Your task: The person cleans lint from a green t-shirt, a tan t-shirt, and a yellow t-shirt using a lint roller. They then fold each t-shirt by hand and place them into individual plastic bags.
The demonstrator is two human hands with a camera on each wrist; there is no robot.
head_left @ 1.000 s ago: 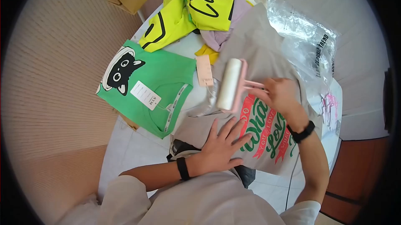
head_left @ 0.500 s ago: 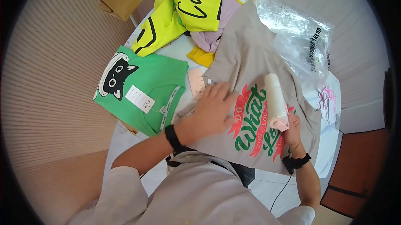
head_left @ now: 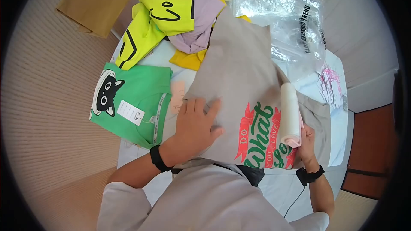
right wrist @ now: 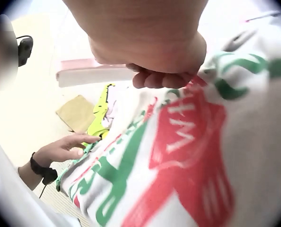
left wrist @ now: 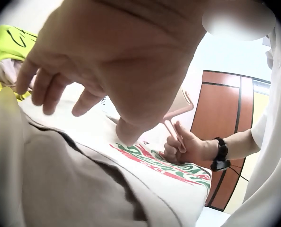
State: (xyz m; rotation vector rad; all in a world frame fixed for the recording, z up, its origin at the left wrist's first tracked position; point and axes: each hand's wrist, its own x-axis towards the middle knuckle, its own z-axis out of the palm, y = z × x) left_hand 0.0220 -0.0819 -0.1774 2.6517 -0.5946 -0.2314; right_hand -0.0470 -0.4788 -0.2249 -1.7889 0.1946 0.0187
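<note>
A taupe T-shirt (head_left: 239, 64) with red and green lettering is spread over the table. My right hand (head_left: 307, 142) grips the pink handle of a lint roller (head_left: 289, 113), whose white roll stands upright over the right side of the print. In the left wrist view, fingers curl round that handle. My left hand (head_left: 195, 126) is palm down over the shirt's left edge, its fingers spread and holding nothing. A pink hang tag (head_left: 177, 96) shows partly from under that edge. To the left lies a green shirt (head_left: 158, 76) with a cat print and a white tag (head_left: 130, 112).
Yellow-green clothing (head_left: 167, 8) and a lilac garment (head_left: 195, 29) are heaped at the back. A clear plastic bag (head_left: 295, 29) lies at the back right, near pink scribbles (head_left: 330, 83) at the table's edge. Brown paper (head_left: 96, 6) stands beyond the far left.
The lint roller has swung from the shirt's middle to its right side in my right hand. My left hand has left the lower print for the left edge, and the shirt's collar no longer shows.
</note>
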